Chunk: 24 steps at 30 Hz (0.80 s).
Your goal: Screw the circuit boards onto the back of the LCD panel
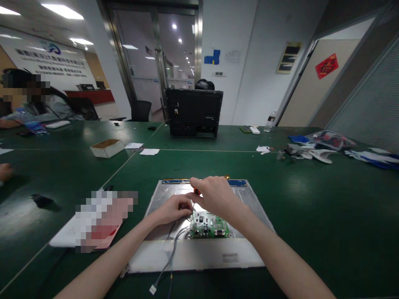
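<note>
A flat display panel [205, 254] lies back side up on the green table, with a green circuit board [209, 226] on its middle. My right hand [216, 193] is closed around a small screwdriver [196, 191] with a red handle, its thin shaft pointing down at the board's upper left corner. Beside that shaft my left hand [174, 207] is closed, thumb and finger pinched at the corner; whatever sits between them is hidden. Grey cables [173, 251] run from the board's left side over the panel's front edge to a white connector [152, 289]. A blue strip board [238, 182] lines the panel's far edge.
Left of the panel lie papers [67, 228] and a pink item [116, 224]. An open cardboard box [107, 148] and a black monitor [195, 112] stand farther back. Bags and loose parts [311, 151] are at the right. Another person [40, 104] sits at the far left.
</note>
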{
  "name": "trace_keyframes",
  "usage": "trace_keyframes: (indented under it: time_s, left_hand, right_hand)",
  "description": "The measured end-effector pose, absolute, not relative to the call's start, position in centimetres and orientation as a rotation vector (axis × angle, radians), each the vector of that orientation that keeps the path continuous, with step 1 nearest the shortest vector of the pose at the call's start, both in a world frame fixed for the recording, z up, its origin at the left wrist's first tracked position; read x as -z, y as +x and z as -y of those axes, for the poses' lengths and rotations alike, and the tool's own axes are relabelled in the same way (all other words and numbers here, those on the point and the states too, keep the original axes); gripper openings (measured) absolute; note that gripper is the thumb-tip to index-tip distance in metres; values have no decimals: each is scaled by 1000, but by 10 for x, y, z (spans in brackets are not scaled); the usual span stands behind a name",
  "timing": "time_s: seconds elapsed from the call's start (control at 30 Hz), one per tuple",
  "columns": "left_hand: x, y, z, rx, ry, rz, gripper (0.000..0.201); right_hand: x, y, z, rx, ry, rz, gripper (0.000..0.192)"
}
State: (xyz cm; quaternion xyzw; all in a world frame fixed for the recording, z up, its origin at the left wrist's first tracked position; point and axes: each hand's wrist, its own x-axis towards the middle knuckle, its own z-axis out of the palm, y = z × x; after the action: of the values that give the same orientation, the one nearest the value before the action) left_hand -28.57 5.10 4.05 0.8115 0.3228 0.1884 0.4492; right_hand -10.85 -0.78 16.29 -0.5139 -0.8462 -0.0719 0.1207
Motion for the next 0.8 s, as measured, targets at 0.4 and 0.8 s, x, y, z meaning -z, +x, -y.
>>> trace_keyframes:
  time_s: [0.4, 0.8]
  left_hand:
    - [-44, -286, -52, -485, 2066, -816, 9]
    - [-44, -286, -52, -542, 2101, -774, 7]
  right_hand:
    - [-162, -108, 9, 173, -1446, 2473, 19]
    - [-163, -109, 11, 177, -1418, 2462, 16]
